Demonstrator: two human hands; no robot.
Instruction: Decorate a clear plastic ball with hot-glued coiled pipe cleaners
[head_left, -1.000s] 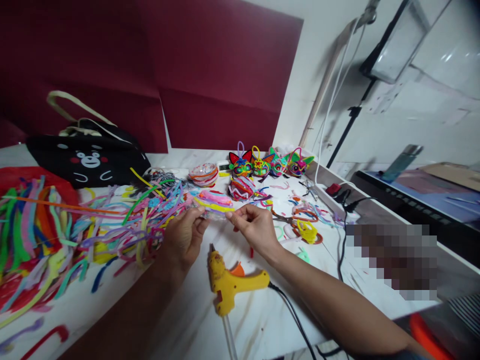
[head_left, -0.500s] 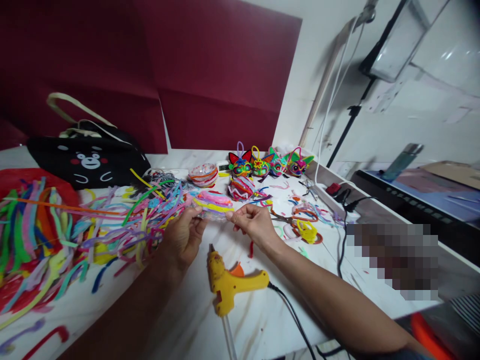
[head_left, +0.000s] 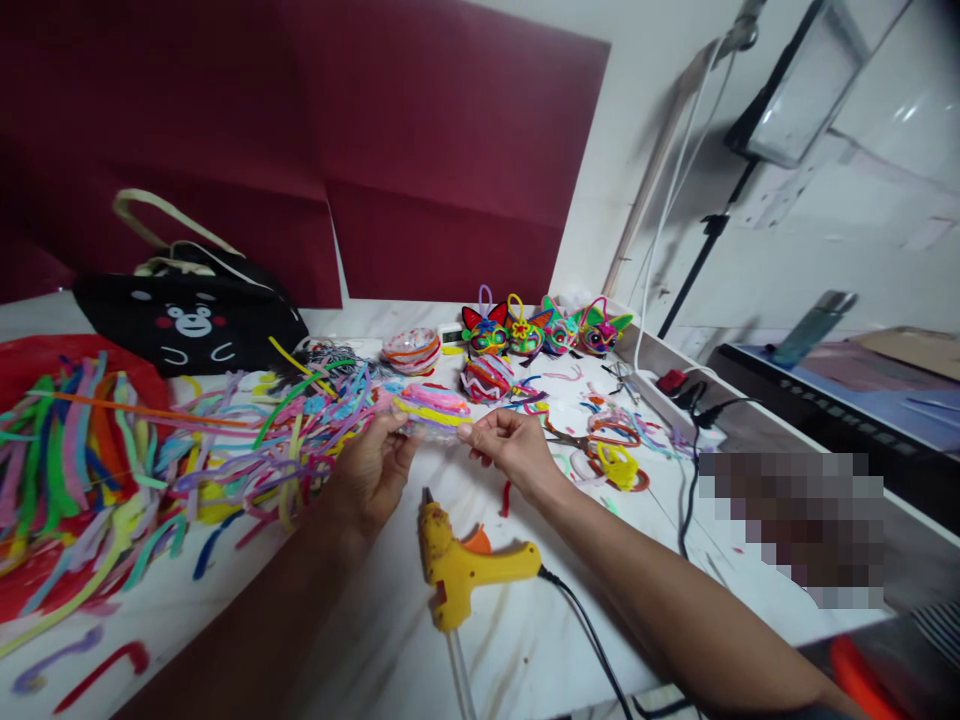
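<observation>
Over the middle of the table, my left hand [head_left: 376, 466] is closed round the left side of a clear plastic ball [head_left: 436, 403], partly covered with pink, yellow and purple pipe cleaners. At its right end, my right hand [head_left: 513, 448] has thumb and forefinger pinched on the tip of a purple pipe cleaner [head_left: 454, 428] lying along the ball's near side. The ball's lower part is hard to make out. Below both hands lies a yellow hot glue gun [head_left: 450, 570], its nozzle pointing away from me and a clear glue stick [head_left: 459, 672] sticking out of its back.
Loose pipe cleaners [head_left: 247, 460] spread across the left, some on a red bag [head_left: 150, 375]. A black bag [head_left: 187, 325] stands behind. Several cat-faced ornaments [head_left: 525, 335] and wrapped balls [head_left: 412, 351] sit at the back. Orange-handled scissors [head_left: 616, 430] lie right; the gun's cord [head_left: 581, 620] trails forward.
The view has shifted slightly, so everything sits a little further right. Both hands keep nearly the same hold on the ball and the purple pipe cleaner.
</observation>
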